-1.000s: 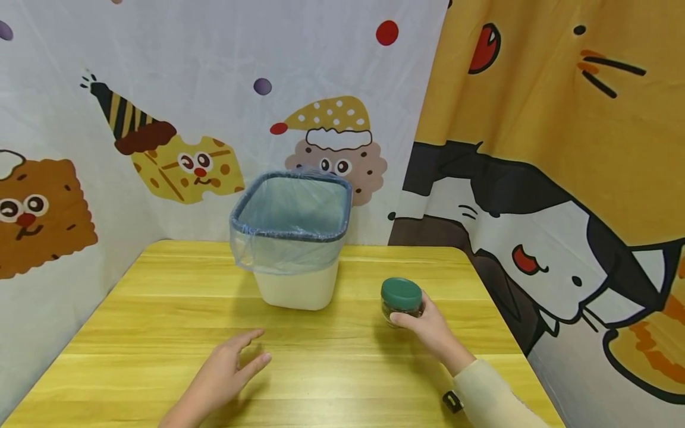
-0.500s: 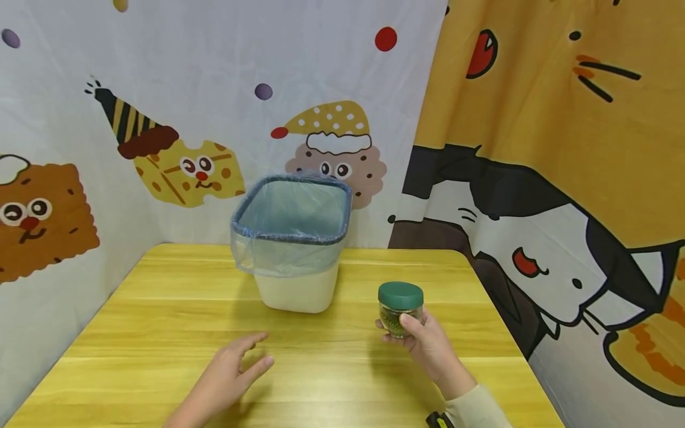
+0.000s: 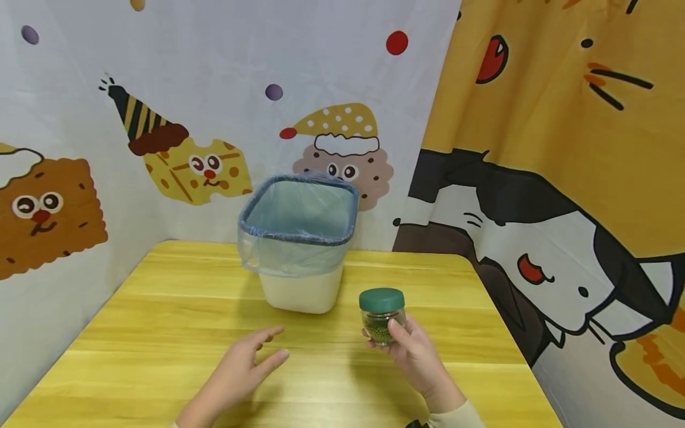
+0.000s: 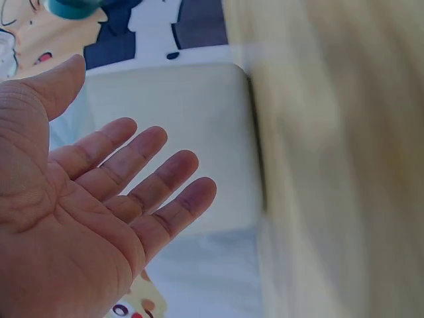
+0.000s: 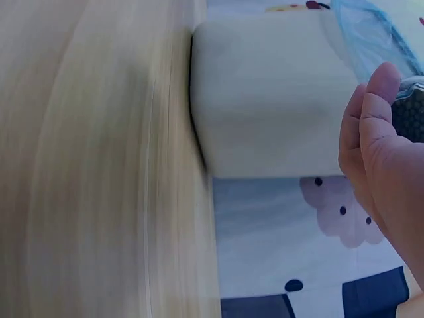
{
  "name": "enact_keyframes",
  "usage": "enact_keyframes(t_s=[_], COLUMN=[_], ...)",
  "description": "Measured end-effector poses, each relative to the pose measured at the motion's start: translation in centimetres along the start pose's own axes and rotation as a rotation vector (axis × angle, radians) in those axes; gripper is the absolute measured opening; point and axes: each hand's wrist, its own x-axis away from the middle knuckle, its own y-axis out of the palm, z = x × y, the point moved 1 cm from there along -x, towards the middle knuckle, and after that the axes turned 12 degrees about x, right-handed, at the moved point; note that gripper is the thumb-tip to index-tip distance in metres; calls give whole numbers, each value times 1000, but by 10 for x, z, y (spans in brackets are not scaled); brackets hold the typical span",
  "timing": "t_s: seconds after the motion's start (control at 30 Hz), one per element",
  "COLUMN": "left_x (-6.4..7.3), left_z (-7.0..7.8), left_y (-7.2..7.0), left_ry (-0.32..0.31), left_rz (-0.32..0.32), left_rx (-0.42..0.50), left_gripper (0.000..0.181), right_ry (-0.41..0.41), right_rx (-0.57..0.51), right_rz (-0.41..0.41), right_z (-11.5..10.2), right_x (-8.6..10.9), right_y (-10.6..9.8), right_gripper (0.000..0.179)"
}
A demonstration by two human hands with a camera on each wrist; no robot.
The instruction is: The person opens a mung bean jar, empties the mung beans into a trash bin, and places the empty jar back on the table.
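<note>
Here, a green-lidded jar (image 3: pixel 381 316) is gripped by the right hand (image 3: pixel 420 364).
It is upright above the table (image 3: pixel 321 395), apart from the left hand (image 3: pixel 238 368), whose fingers and thumb are loosely spread.

A pale wastebasket (image 3: pixel 304 293) lined with a translucent blue bag (image 3: pixel 297 259) stands upright on the wood-grain worktop (image 3: pixel 160 315). Behind hangs white fabric (image 3: pixel 225 53) printed with cartoon cheese (image 3: pixel 184 181) and biscuits; rightward, a yellow curtain (image 3: pixel 540 128) shows animal faces.
</note>
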Motion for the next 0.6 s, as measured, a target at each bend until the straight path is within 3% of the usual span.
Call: enact_keyframes(t_s=[0.3,0.6], left_x=[-9,-21], left_z=[16,38], left_y=[15,26], left_ry=[121,186], left_rz=[-13,-6], left_rx=[75,193], left_gripper=[45,41], right_ry=[-34,-19], right_rx=[-46,-107], right_rz=[-96,-80], right_z=[4,9], right_x=[3,0], right_y=[18,22], right_gripper=[44,44])
